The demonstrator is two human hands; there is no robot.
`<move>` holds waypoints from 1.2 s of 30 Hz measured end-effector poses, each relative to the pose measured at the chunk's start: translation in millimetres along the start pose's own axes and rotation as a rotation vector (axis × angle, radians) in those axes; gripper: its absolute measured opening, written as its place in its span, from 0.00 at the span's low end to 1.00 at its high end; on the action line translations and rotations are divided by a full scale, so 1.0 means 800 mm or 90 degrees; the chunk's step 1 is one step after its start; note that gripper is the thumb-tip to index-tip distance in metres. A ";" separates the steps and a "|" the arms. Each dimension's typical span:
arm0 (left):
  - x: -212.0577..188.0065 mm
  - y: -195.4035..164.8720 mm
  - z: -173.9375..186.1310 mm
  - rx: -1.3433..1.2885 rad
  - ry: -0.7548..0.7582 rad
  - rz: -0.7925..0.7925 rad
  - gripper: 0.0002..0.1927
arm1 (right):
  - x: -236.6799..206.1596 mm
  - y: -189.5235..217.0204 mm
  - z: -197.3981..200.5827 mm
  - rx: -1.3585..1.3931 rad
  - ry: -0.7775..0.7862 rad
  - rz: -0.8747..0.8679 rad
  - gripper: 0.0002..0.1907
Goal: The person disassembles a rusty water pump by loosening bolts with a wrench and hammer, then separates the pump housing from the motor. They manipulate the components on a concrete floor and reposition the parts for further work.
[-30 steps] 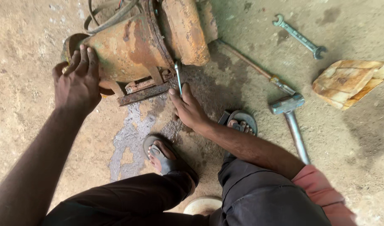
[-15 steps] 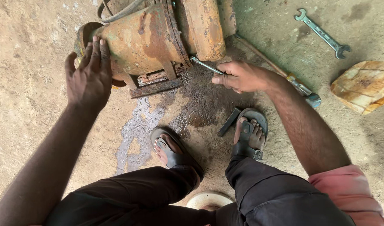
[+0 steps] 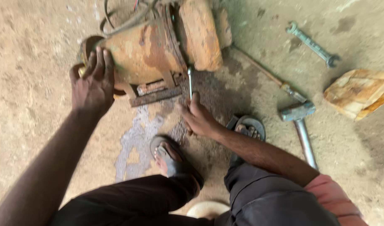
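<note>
Spanner [image 3: 190, 81] pinched in right hand [image 3: 199, 118], long axis running straight away toward rusty motor [image 3: 152, 54], far tip at base bracket, seemingly on bolt. Left hand [image 3: 91, 86] spread flat on motor's left end, bracing.

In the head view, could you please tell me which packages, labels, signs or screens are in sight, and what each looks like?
No labels, signs or screens show.
Possible package: a crumpled tan and brown wrapper or block, on the ground at the right edge, beyond the hammer; I cannot tell which it is.
</note>
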State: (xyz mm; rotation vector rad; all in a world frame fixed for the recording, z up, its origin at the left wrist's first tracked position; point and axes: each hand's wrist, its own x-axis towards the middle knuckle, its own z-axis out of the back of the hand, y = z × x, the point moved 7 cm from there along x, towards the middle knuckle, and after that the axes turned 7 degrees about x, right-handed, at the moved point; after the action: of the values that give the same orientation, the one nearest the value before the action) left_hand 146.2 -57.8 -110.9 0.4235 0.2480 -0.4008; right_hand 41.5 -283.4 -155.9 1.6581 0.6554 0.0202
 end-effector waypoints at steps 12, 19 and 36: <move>-0.013 0.002 -0.013 -0.107 -0.034 -0.008 0.29 | -0.002 -0.006 0.187 -0.473 0.118 0.044 0.08; -0.004 -0.002 -0.026 -0.057 -0.037 -0.010 0.42 | -0.018 -0.032 0.158 -0.379 -0.049 -0.047 0.12; 0.020 0.023 -0.014 -0.218 0.030 0.082 0.29 | -0.089 -0.093 0.144 -0.751 0.175 -0.102 0.22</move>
State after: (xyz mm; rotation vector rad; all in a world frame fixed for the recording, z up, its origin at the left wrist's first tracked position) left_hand 166.1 -42.6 -119.7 0.1118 0.3271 -0.2157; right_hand -5.2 -414.6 -223.1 0.4628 0.7607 0.4412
